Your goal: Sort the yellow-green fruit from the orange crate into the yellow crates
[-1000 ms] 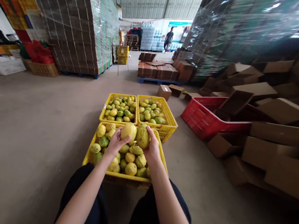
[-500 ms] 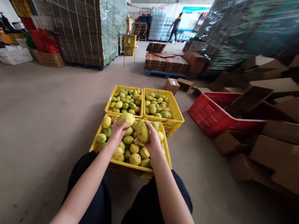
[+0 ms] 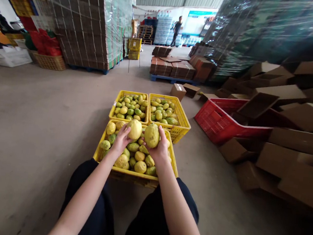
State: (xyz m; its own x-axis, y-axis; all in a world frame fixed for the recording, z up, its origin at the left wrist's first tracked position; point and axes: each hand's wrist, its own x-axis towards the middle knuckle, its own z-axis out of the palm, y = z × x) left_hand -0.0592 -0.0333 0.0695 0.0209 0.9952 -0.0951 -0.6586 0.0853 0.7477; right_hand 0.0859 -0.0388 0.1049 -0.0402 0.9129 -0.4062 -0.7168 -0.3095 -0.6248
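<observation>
My left hand (image 3: 120, 142) grips a round yellow fruit (image 3: 135, 129) and my right hand (image 3: 160, 150) grips a yellow-green fruit (image 3: 152, 135). Both fruits are held side by side, a little above the near yellow crate (image 3: 134, 174), which is full of yellow and green fruit. Beyond it stand two more yellow crates of smaller fruit, one on the left (image 3: 132, 94) and one on the right (image 3: 183, 122). My knees in dark trousers frame the near crate.
A red crate (image 3: 215, 120) and a heap of cardboard boxes (image 3: 282, 154) lie to the right. Tall wrapped pallets (image 3: 82, 22) rise at the left, low pallets of cartons (image 3: 173, 68) sit ahead. A person (image 3: 177, 30) stands far off. Bare concrete floor (image 3: 32, 118) stretches left.
Both hands have turned and lifted their fruits slightly, now upright and side by side. The distant person has shifted left. The view has moved a little.
</observation>
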